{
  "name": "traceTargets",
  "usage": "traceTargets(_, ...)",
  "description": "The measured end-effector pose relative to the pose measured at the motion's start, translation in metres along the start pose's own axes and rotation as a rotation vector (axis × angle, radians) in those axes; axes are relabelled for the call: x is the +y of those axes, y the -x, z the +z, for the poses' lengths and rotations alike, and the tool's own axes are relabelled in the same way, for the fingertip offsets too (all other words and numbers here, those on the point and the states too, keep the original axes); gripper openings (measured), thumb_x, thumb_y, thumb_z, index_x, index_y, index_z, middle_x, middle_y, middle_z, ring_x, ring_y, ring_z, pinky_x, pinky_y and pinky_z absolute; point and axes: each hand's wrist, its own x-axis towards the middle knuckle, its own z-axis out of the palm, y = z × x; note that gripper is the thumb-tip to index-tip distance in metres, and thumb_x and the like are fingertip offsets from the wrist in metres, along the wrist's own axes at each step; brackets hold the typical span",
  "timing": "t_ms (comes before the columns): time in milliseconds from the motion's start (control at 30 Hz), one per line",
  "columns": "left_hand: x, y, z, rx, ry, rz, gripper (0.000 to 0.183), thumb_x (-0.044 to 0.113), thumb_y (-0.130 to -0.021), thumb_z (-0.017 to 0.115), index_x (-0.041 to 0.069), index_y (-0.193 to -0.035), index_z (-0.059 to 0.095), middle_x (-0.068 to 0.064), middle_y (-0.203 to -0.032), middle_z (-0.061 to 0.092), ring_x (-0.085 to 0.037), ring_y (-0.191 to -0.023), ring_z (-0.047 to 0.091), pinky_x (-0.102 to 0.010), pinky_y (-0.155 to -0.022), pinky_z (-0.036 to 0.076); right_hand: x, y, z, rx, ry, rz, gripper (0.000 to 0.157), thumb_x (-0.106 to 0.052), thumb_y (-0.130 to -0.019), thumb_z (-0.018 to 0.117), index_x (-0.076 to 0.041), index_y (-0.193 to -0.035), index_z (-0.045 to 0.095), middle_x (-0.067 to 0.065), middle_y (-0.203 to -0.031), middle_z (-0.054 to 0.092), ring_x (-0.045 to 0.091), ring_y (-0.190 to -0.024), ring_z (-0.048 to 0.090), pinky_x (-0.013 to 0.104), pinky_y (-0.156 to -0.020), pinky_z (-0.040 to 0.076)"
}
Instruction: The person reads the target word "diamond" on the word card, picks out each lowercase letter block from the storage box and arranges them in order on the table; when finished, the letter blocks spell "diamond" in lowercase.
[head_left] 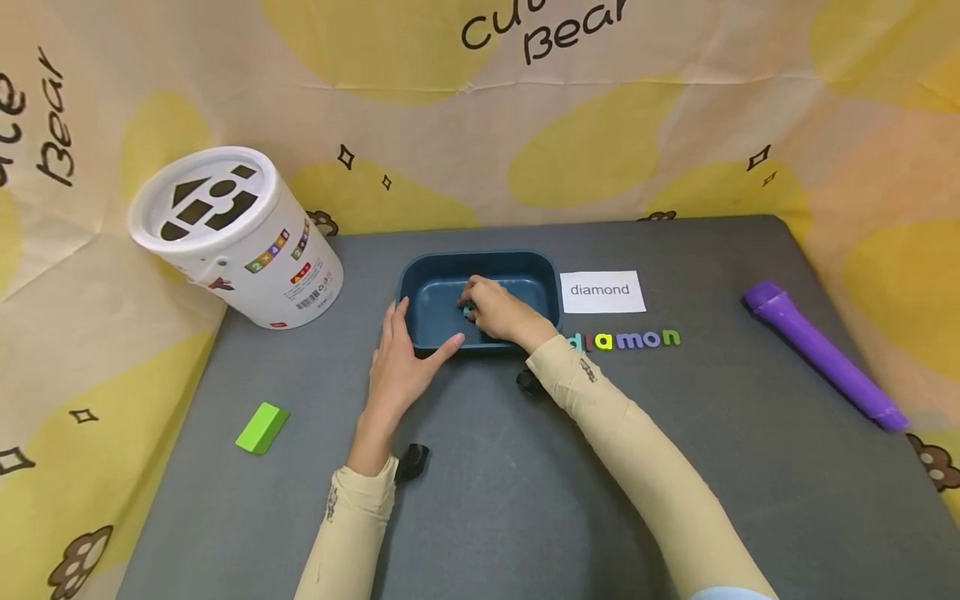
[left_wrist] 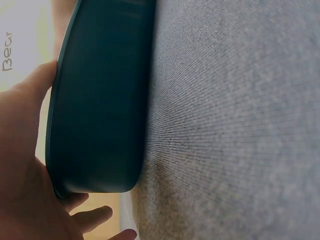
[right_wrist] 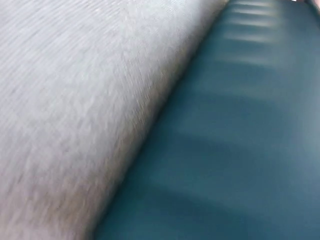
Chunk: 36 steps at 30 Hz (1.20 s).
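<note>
A dark teal tray point(head_left: 427, 337) lies on the table. My left hand point(head_left: 397, 358) rests against its front left corner, thumb along the front rim and fingers fairly straight by the left side; in the left wrist view the thumb touches the rim of the tray point(left_wrist: 102, 110). My right hand point(head_left: 498, 312) reaches over the front rim and pinches a small light-blue piece point(head_left: 468, 312) inside the tray. The fingers partly cover the piece, so I cannot tell its shape. The right wrist view shows only the tray's outer wall point(right_wrist: 215, 150) and grey cloth.
A white card point(head_left: 603, 292) reading "diamond" lies right of the tray. Below it, coloured letters point(head_left: 630, 341) spell "diamon", partly behind the right wrist. A white bucket point(head_left: 262, 258) stands at the back left, a green block point(head_left: 262, 427) front left, and a purple tube point(head_left: 825, 354) lies at the right.
</note>
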Motion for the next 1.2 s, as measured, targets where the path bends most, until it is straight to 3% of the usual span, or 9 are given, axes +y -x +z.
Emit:
traceTargets(100,0.0,0.0,-0.001,0.0,0.003,-0.002,0.117,0.077,-0.088,0.068,0.023,-0.172,0.009,-0.01,-0.179,0.009,-0.039,-0.162,0.025,-0.074,-0.123,0.02,0.005,0.007,-0.004,0.007,-0.027,0.03,0.028,-0.009,-0.104,0.067,-0.002,-0.131,0.073,0.014,-0.137,0.063,0.032,-0.126,0.063,0.043,-0.107,0.054)
traceTargets(300,0.0,0.0,-0.003,-0.001,-0.004,-0.007,0.117,0.078,-0.088,0.068,0.022,-0.172,0.008,-0.012,-0.179,0.009,-0.041,-0.162,0.025,-0.074,-0.124,0.018,0.011,0.022,-0.016,0.071,-0.095,0.026,0.023,-0.008,-0.097,0.073,-0.003,-0.119,0.077,0.012,-0.111,0.067,0.025,-0.095,0.061,0.038,-0.085,0.054)
traceTargets(533,0.002,0.001,-0.003,0.0,0.002,-0.007,0.117,0.076,-0.088,0.069,0.022,-0.172,0.009,-0.011,-0.179,0.009,-0.038,-0.163,0.023,-0.074,-0.124,0.018,0.022,0.057,-0.043,0.211,-0.229,-0.032,0.029,-0.002,-0.092,0.074,0.001,-0.12,0.078,0.014,-0.12,0.065,0.029,-0.102,0.07,0.037,-0.09,0.062)
traceTargets(700,0.002,0.001,-0.002,-0.001,0.006,-0.001,0.117,0.075,-0.088,0.07,0.023,-0.172,0.008,-0.011,-0.18,0.008,-0.038,-0.163,0.022,-0.075,-0.124,0.016,0.044,0.097,-0.066,0.279,-0.291,-0.037,0.024,-0.002,-0.095,0.076,-0.002,-0.119,0.08,0.014,-0.122,0.063,0.032,-0.109,0.069,0.045,-0.097,0.061)
traceTargets(800,0.002,0.001,-0.002,0.0,0.008,0.002,0.117,0.075,-0.088,0.07,0.023,-0.172,0.008,-0.011,-0.18,0.008,-0.039,-0.163,0.022,-0.075,-0.124,0.016,0.061,0.123,-0.08,0.354,-0.311,-0.028,0.019,-0.004,-0.094,0.079,-0.003,-0.114,0.081,0.012,-0.118,0.064,0.025,-0.106,0.067,0.038,-0.098,0.061)
traceTargets(900,0.002,0.001,-0.001,0.002,0.008,0.002,0.116,0.075,-0.088,0.07,0.024,-0.172,0.008,-0.01,-0.18,0.008,-0.038,-0.163,0.022,-0.075,-0.124,0.016,0.081,0.149,-0.092,0.449,-0.309,-0.003,0.015,-0.004,-0.092,0.082,-0.002,-0.107,0.081,0.011,-0.115,0.066,0.014,-0.102,0.066,0.019,-0.089,0.059)
traceTargets(1000,0.002,0.001,-0.001,0.001,0.009,0.001,0.116,0.074,-0.088,0.07,0.023,-0.172,0.008,-0.011,-0.18,0.008,-0.038,-0.163,0.022,-0.075,-0.124,0.016,0.102,0.174,-0.099,0.558,-0.257,0.042,0.011,-0.002,-0.089,0.084,-0.002,-0.1,0.082,0.008,-0.101,0.064,0.001,-0.087,0.059,0.006,-0.075,0.046)
traceTargets(1100,0.002,0.001,-0.001,-0.003,0.01,-0.002,0.116,0.074,-0.088,0.07,0.024,-0.172,0.008,-0.01,-0.18,0.008,-0.038,-0.164,0.022,-0.074,-0.124,0.016,0.121,0.197,-0.103,0.611,-0.216,0.14,0.008,-0.008,-0.089,0.086,-0.006,-0.097,0.084,0.004,-0.079,0.059,0.003,-0.069,0.048,0.015,-0.059,0.038)
traceTargets(1200,0.001,0.001,-0.001,-0.009,0.006,-0.004,0.116,0.075,-0.088,0.07,0.024,-0.172,0.007,-0.01,-0.18,0.007,-0.038,-0.164,0.021,-0.073,-0.125,0.017,0.133,0.216,-0.103,0.583,-0.199,0.226,0.009,-0.016,-0.093,0.084,-0.01,-0.1,0.083,0.005,-0.069,0.063,0.009,-0.061,0.053,0.022,-0.055,0.039)
